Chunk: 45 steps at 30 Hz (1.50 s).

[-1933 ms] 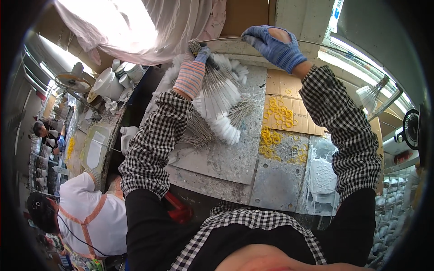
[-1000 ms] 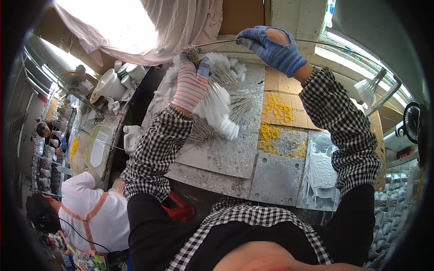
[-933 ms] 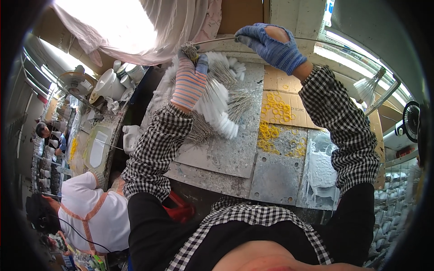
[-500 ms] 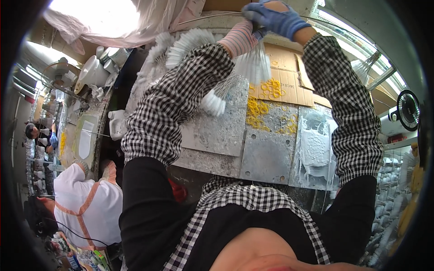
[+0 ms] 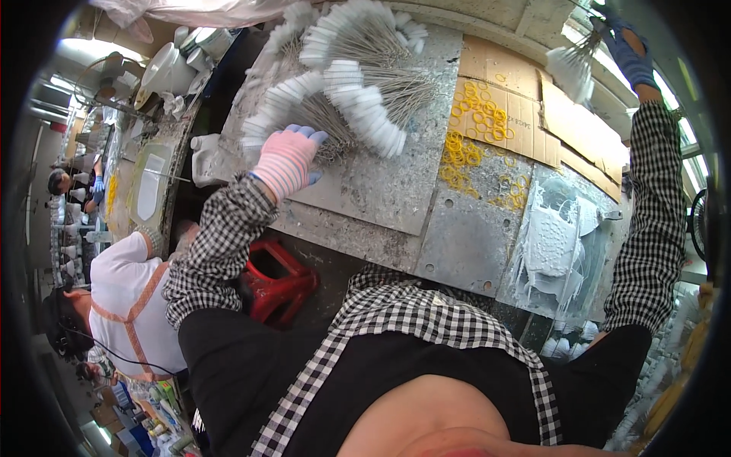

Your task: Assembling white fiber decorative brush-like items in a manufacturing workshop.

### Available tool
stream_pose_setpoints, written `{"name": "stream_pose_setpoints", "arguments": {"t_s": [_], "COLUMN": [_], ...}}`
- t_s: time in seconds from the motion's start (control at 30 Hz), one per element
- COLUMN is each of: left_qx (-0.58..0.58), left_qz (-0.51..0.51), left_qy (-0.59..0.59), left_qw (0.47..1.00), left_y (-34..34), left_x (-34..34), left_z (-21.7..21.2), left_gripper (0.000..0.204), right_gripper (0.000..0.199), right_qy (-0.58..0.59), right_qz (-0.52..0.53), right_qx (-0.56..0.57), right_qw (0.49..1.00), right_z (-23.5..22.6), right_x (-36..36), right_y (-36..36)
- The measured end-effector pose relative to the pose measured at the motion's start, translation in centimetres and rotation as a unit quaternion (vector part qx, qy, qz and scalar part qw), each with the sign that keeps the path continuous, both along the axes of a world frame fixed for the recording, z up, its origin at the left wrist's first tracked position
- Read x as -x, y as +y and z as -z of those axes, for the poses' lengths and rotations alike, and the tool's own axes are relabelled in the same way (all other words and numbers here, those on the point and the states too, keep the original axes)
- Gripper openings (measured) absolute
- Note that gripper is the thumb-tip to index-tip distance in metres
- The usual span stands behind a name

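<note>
Brushes — thin wire-stemmed ones with white tufted heads — lie fanned in curved rows across the grey metal worktop, and that worktop is your landmark for everything else. It fills the upper middle of the head view, speckled and worn, with its near edge just above your checked sleeves.

On the worktop's right part lies a flat sheet of cardboard, and scattered over it and the metal beside it are yellow rubber bands. Further right, a crumpled clear plastic bag rests on the worktop's near corner. Below the worktop's left edge stands a red stool, and off to its left a co-worker in a white top sits at another bench.

Your left hand, in a pink striped glove, rests on the stems of the nearest brush row, fingers curled down together onto them. Your right hand, in a blue glove, is raised beyond the worktop's far right corner — clenched around a bundle of brushes, white heads pointing left.
</note>
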<state>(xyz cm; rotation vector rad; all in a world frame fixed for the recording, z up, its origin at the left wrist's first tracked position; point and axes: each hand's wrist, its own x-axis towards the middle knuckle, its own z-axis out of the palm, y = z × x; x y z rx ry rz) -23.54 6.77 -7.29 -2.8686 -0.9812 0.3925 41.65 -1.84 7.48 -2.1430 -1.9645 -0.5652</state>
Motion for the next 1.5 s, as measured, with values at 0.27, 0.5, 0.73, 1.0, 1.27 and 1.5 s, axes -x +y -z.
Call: {"name": "stream_pose_setpoints", "arguments": {"t_s": [0.27, 0.5, 0.73, 1.0, 1.27, 1.5], "left_qx": [-0.157, -0.174, -0.172, -0.128, -0.046, 0.382], "left_qz": [0.022, 0.038, 0.023, 0.089, 0.049, -0.070], "left_qy": [-0.140, -0.212, -0.020, -0.135, -0.302, -0.778], "left_qw": [0.977, 0.961, 0.985, 0.979, 0.951, 0.495], "left_y": [4.4, 4.8, 2.4, -0.1, -6.2, -11.0], "left_x": [4.8, 5.9, 6.0, 9.9, 9.2, -3.1], "left_z": [12.1, 13.9, 12.9, 13.4, 6.1, 3.1], "left_gripper": [0.040, 0.037, 0.027, 0.025, 0.035, 0.047], "right_gripper": [0.037, 0.020, 0.025, 0.022, 0.031, 0.076], "right_qy": [-0.016, 0.164, 0.231, 0.008, 0.024, 0.556], "right_qz": [-0.306, -0.394, -0.364, -0.359, -0.348, -0.393], "right_qx": [-0.162, 0.018, 0.125, 0.037, 0.062, 0.094], "right_qw": [0.938, 0.904, 0.894, 0.933, 0.935, 0.726], "right_z": [6.6, 17.7, 25.6, 29.7, 26.3, 18.7], "right_x": [27.3, 44.3, 51.2, 49.9, 51.6, 43.4], "right_y": [0.4, 2.2, 10.5, 12.2, 7.7, -7.9]}}
